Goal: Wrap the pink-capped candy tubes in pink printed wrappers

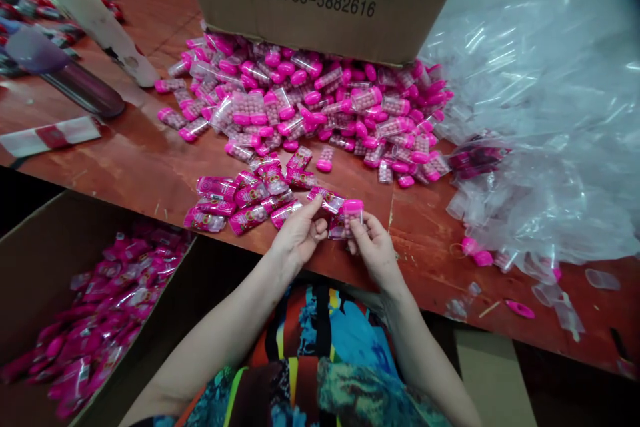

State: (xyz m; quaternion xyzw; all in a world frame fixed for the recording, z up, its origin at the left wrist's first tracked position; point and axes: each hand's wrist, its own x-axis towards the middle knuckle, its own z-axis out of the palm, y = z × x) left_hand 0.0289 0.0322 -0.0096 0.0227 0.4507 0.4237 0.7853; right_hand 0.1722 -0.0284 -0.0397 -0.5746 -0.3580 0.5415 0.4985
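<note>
My right hand [373,243] is closed on a small clear candy bottle [353,211] with a bright pink cap and pale pink balls inside. Beside it, my left hand [303,230] has its fingers curled in at the edge of a pink printed wrapper [337,228], which lies partly behind the bottle. Another printed packet [326,199] shows just beyond my left thumb. Several wrapped bottles [250,193] lie in a group on the table to the left of my hands. One unwrapped bottle [325,159] stands apart, farther back.
A large heap of pink-capped bottles [310,97] spreads before a cardboard carton [320,0]. Clear plastic sleeves [550,127] pile up at right. An open box [180,273] with wrapped packets sits below left. Two tubes, a white one [107,30] and a dark one [85,87], lie at left.
</note>
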